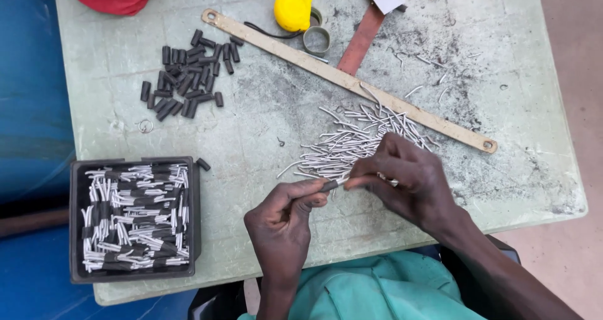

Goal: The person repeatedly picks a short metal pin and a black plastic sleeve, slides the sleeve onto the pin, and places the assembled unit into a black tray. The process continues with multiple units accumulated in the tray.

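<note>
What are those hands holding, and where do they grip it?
Left hand pinches a black sleeve at its end; right hand pinches its other end.

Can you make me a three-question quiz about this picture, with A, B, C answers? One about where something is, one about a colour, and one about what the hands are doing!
1. Where is the black tray of finished pieces?
A. Near the table's left front corner
B. On the ruler
C. On the floor

2. What colour is the tape measure?
A. Blue
B. Yellow
C. Pink

3. What are the hands doing?
A. Resting flat
B. Both pinching one small piece
C. Lifting the tray

Answers: 1 A, the tray sits by the table's left front edge. 2 B, its round case is bright yellow. 3 B, the left hand and right hand meet on a small dark sleeve beside the pile of grey wires.
</note>
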